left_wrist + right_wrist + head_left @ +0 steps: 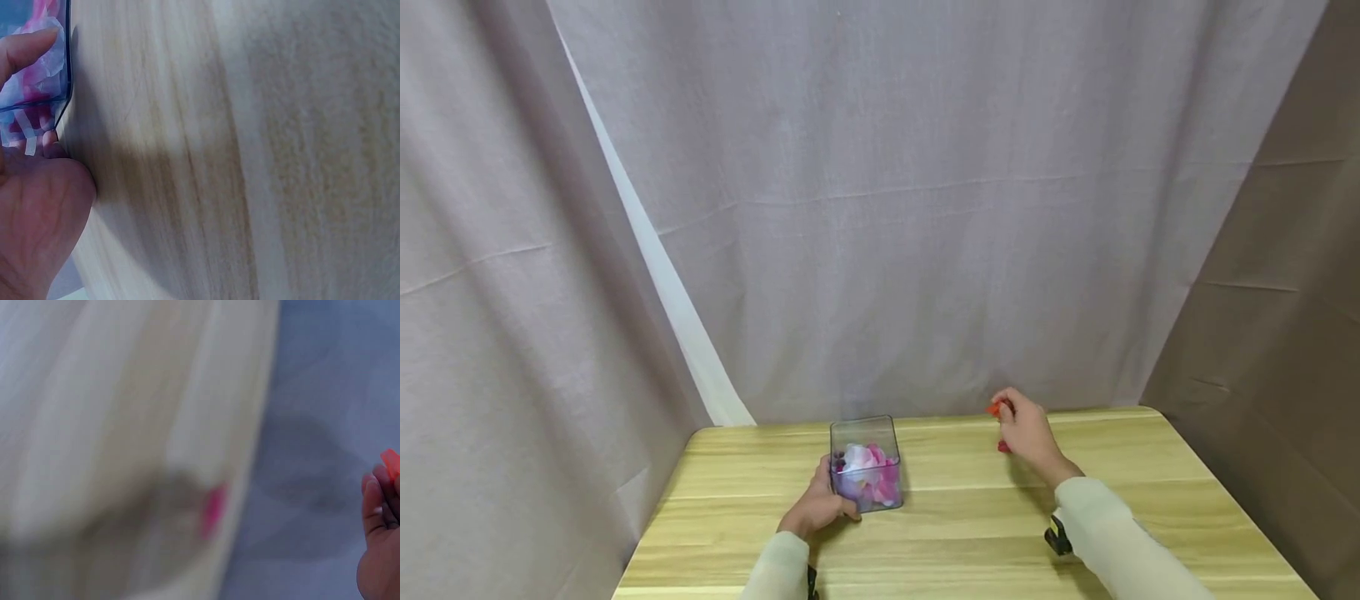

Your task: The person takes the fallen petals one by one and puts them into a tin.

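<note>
A clear plastic box [866, 467] stands on the table, filled with pink, white and purple soft, petal-like pieces [868, 467]. My left hand [820, 503] grips its near left corner, with the thumb across the front wall and fingers along the side; the left wrist view shows the thumb [28, 53] against the wall. Over the far right part of the table, my right hand [1028, 433] pinches a small orange-red piece [995, 409] between thumb and fingertips. Most of that piece is hidden by the fingers. Below the hand lies a small magenta piece [1003, 447], blurred in the right wrist view.
The wooden table [955, 533] has rounded far corners. Grey curtains [925, 250] hang right behind its far edge and along both sides. A pale strip [655, 258] shows through a gap at the left. Each wrist wears a dark strapped device [1057, 535].
</note>
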`<state>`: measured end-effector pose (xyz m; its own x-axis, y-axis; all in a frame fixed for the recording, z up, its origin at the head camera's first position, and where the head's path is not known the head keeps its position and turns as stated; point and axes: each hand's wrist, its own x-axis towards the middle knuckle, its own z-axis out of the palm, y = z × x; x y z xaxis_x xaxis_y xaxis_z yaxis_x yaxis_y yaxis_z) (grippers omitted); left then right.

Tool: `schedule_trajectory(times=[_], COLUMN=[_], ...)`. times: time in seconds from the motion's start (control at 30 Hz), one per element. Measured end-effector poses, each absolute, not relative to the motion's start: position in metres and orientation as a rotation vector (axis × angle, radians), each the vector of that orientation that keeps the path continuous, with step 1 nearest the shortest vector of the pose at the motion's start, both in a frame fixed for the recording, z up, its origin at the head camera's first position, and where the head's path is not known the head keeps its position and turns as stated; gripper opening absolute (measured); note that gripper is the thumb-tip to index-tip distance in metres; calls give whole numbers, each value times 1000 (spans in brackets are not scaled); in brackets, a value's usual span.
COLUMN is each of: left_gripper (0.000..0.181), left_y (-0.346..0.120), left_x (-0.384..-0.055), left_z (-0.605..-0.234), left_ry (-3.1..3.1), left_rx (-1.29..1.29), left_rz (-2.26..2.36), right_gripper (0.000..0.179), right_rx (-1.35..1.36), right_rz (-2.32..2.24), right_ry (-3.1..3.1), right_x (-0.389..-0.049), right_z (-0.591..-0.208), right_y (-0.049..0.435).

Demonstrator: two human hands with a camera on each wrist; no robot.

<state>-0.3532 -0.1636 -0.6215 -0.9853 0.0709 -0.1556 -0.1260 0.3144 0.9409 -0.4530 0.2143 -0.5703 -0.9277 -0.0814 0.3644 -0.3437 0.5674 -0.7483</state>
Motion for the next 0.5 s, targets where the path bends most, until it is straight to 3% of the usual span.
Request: schedule_trajectory(times=[0.27,0.5], left_gripper=[117,116], left_y=[-163,-161], left_x=[-351,-350], left_z=[-620,-616], left_ry=[2413,2407], left_rx=[-59,-70], left_rz=[1733,1750], right_gripper=[18,24], right_rx=[817,924], right_rz=[1137,1171], right_ry=[-2263,-2212], right_x=[-397,-369], right_z=[-502,-495], right_y=[141,122])
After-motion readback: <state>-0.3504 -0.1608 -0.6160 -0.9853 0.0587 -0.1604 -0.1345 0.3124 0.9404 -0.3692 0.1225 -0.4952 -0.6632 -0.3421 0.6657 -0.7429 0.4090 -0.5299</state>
